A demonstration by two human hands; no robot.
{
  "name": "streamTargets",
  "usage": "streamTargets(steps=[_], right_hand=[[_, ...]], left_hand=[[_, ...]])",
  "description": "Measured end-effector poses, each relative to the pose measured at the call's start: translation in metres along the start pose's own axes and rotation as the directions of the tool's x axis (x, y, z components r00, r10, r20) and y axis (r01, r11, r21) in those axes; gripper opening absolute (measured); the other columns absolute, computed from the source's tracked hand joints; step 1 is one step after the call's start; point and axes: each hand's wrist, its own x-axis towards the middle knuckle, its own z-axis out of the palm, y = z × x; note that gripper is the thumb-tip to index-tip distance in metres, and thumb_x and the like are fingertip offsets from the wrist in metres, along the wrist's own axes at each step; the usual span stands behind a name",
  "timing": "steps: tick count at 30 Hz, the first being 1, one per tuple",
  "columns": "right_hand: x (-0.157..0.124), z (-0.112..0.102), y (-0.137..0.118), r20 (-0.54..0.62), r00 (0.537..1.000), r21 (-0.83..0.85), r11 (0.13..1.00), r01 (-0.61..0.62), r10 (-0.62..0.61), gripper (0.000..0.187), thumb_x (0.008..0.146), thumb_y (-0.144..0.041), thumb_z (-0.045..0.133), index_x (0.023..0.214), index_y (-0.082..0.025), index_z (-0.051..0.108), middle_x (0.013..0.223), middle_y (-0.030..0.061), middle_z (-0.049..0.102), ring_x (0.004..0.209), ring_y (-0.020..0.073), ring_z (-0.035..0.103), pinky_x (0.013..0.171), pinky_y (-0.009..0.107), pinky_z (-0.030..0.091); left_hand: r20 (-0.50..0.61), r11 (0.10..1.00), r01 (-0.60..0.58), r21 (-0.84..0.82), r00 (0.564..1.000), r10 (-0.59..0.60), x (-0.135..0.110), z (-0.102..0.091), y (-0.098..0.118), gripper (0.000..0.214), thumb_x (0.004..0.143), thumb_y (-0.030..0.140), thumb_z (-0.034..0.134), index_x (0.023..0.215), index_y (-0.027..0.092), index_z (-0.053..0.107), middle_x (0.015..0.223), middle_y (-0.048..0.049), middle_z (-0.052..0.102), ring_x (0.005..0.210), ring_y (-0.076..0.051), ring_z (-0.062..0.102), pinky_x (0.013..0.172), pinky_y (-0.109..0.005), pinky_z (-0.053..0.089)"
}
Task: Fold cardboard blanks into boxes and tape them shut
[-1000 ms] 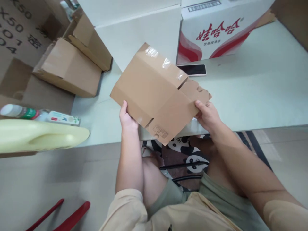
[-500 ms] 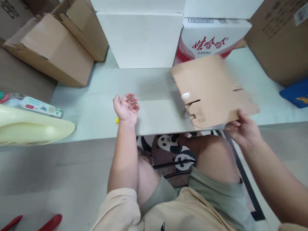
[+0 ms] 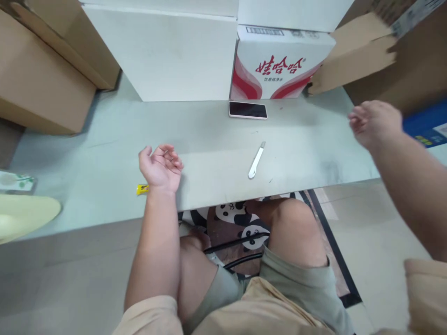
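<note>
My left hand (image 3: 161, 167) is palm up over the table's front part, open, with loosely bent fingers and nothing in it. A small yellow packet (image 3: 142, 189) lies beside its wrist. My right hand (image 3: 377, 123) is above the table's right side, its fingers curled in with nothing visible in them. Beyond it, a folded brown cardboard piece (image 3: 356, 56) stands at an angle beside the white box with red lettering (image 3: 279, 65), apart from the hand. Between my hands lies a white utility knife (image 3: 256, 161). A phone (image 3: 247, 110) rests in front of the boxes.
A plain white box (image 3: 164, 56) stands at the back of the pale green table (image 3: 209, 163). Brown cartons (image 3: 45, 74) stand at the left, near a pale yellow bottle (image 3: 28, 214). A blue box (image 3: 428, 123) is at the right, by a large brown carton (image 3: 412, 60).
My right hand has moved forward and right and let go of the cardboard piece, now at the back right. The knife and phone have come into view. The whole view has shifted slightly.
</note>
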Motion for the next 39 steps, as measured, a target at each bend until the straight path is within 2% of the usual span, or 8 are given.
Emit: streamTargets(steps=[2, 6, 10, 14, 22, 29, 35, 39], right_hand=[[-0.021, 0.035, 0.005, -0.142, 0.970, 0.139, 0.974, -0.180, 0.200, 0.030, 0.072, -0.038, 0.074, 0.087, -0.028, 0.050, 0.077, 0.0006, 0.062, 0.058, 0.0112, 0.058, 0.048, 0.028, 0.043], [-0.085, 0.102, 0.009, 0.023, 0.973, -0.106, 0.968, -0.226, 0.229, 0.034, 0.072, -0.034, 0.070, 0.102, -0.024, 0.058, 0.077, 0.0020, 0.066, 0.055, 0.0133, 0.057, 0.049, 0.029, 0.044], [-0.126, 0.151, -0.010, 0.323, 0.938, -0.350, 0.937, -0.004, 0.124, 0.045, 0.077, -0.036, 0.067, 0.119, -0.021, 0.065, 0.061, -0.0029, 0.062, 0.054, 0.0141, 0.053, 0.059, 0.030, 0.043], [-0.146, 0.193, -0.037, 0.597, 0.798, -0.547, 0.772, 0.323, 0.089, 0.038, 0.086, -0.044, 0.056, 0.118, -0.027, 0.069, 0.077, 0.0018, 0.071, 0.071, 0.0185, 0.062, 0.070, 0.030, 0.044], [-0.157, 0.225, -0.070, 0.570, 0.818, -0.637, 0.669, 0.383, 0.074, 0.020, 0.081, -0.042, 0.056, 0.077, -0.023, 0.058, 0.061, 0.0030, 0.060, 0.059, 0.0185, 0.053, 0.063, 0.032, 0.039], [-0.160, 0.291, -0.114, 0.600, 0.800, -0.147, 0.982, 0.115, -0.004, 0.047, 0.073, -0.047, 0.066, 0.104, -0.026, 0.037, 0.086, 0.0011, 0.069, 0.072, 0.0180, 0.069, 0.072, 0.037, 0.057], [-0.152, 0.413, -0.199, 0.661, 0.728, 0.151, 0.983, 0.109, -0.182, 0.014, 0.076, -0.028, 0.062, 0.084, -0.025, 0.050, 0.068, -0.0038, 0.053, 0.058, 0.0100, 0.054, 0.057, 0.026, 0.049], [-0.156, 0.499, -0.266, 0.598, 0.738, 0.284, 0.943, 0.171, -0.314, 0.027, 0.087, -0.031, 0.058, 0.070, -0.023, 0.040, 0.058, -0.0047, 0.040, 0.050, 0.0080, 0.042, 0.047, 0.021, 0.038]], left_hand=[[0.007, 1.000, -0.005, 0.001, 1.000, 0.005, 0.001, 0.000, 0.001, 0.046, 0.089, 0.057, 0.045, 0.065, 0.021, 0.059, 0.054, -0.0016, 0.053, 0.040, -0.010, 0.045, 0.040, -0.023, 0.035], [0.016, 1.000, -0.028, -0.008, 0.999, 0.028, 0.000, -0.002, 0.003, 0.044, 0.089, 0.057, 0.046, 0.066, 0.021, 0.058, 0.054, -0.0015, 0.053, 0.041, -0.010, 0.043, 0.040, -0.025, 0.034], [0.031, 1.000, -0.024, -0.012, 0.999, 0.024, -0.007, -0.001, 0.004, 0.044, 0.089, 0.056, 0.045, 0.066, 0.021, 0.058, 0.054, -0.0018, 0.053, 0.041, -0.011, 0.043, 0.041, -0.026, 0.033], [-0.009, 0.996, -0.036, -0.079, 0.999, 0.035, -0.018, -0.002, 0.007, 0.047, 0.091, 0.054, 0.039, 0.066, 0.019, 0.058, 0.052, -0.0007, 0.050, 0.040, -0.009, 0.041, 0.040, -0.024, 0.031], [0.018, 0.964, -0.036, -0.263, 0.999, 0.043, -0.035, -0.024, 0.032, 0.049, 0.093, 0.051, 0.039, 0.064, 0.017, 0.059, 0.053, -0.0007, 0.050, 0.040, -0.008, 0.042, 0.040, -0.024, 0.029], [0.154, 0.718, 0.040, -0.695, 0.984, 0.094, -0.046, -0.056, 0.060, 0.052, 0.100, 0.047, 0.029, 0.072, 0.017, 0.060, 0.051, 0.0044, 0.040, 0.035, -0.005, 0.031, 0.040, -0.021, 0.027], [0.150, 0.599, 0.026, -0.801, 0.976, 0.159, -0.049, -0.077, 0.071, 0.058, 0.103, 0.047, 0.023, 0.074, 0.016, 0.062, 0.045, 0.0074, 0.030, 0.031, -0.005, 0.020, 0.038, -0.020, 0.021], [0.103, 0.566, -0.027, -0.824, 0.975, 0.196, -0.044, -0.086, 0.077, 0.058, 0.103, 0.047, 0.023, 0.073, 0.016, 0.061, 0.045, 0.0073, 0.030, 0.031, -0.005, 0.019, 0.038, -0.020, 0.020]])
